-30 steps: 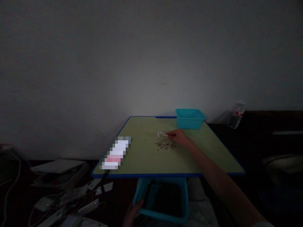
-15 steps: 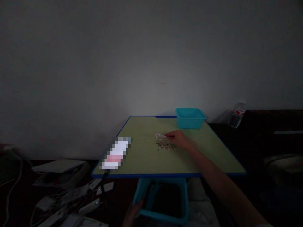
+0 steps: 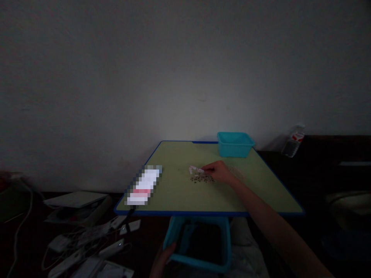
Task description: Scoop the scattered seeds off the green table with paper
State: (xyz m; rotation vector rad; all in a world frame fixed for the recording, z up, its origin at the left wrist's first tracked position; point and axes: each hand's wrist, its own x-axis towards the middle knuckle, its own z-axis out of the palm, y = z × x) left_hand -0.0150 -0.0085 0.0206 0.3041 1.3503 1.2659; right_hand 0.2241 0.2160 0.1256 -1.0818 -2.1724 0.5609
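Observation:
My right hand (image 3: 219,172) reaches over the green table (image 3: 174,193) with its fingers pinched on a small pale card-like piece (image 3: 194,169). Just below the card lies a little heap of dark grains (image 3: 201,178), touching the hand's near side. My left hand (image 3: 162,261) is low under the table's front edge, curled round the rim of a teal bin (image 3: 199,243). The room is dim and the fingers show only faintly.
A small teal tub (image 3: 234,143) stands at the table's far right corner. A blurred white and pink item (image 3: 143,186) lies at the table's left edge. A plastic bottle (image 3: 293,141) leans on the dark surface at right. Cables and power strips (image 3: 87,243) cover the floor at left.
My right hand with the pale piece has slid a little to the left along the grains. The view has shifted slightly. The left hand stays on the bin.

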